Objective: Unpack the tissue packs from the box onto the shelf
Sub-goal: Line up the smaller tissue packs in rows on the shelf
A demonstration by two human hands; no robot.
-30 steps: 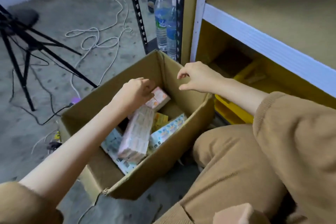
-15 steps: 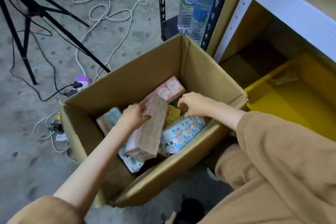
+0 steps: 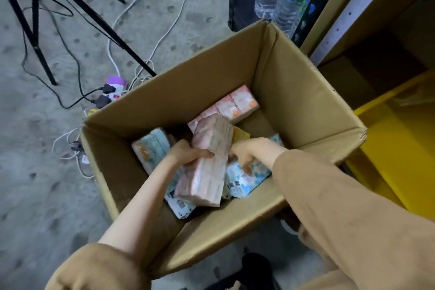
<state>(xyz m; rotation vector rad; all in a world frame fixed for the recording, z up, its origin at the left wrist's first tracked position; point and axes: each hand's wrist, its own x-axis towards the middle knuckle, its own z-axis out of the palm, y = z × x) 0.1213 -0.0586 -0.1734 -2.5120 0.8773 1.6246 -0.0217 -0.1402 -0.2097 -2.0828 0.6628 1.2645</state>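
A: Floor (image 3: 58,183) of grey concrete carries everything here. What's biggest on it?

B: The open brown cardboard box (image 3: 306,101), flaps up, with the white-framed shelf unit (image 3: 348,16) just beside its far right corner and a yellow plastic bin (image 3: 400,148) along its right edge.

A: And the tissue packs?

B: All inside the box. A long pink plastic-wrapped tissue pack (image 3: 209,162) stands tilted in the middle. The left hand (image 3: 188,154) is clenched around its left side.

A: The right hand (image 3: 247,153)?

B: Down beside that pack, fingers on a blue-and-white printed tissue pack (image 3: 247,179) near the box's right edge. Whether it is grasping it, I cannot tell.

A: Anything smaller?

B: Pink square tissue packs (image 3: 237,103) toward the far corner, a pale green-and-orange pack (image 3: 150,146) at the left edge.
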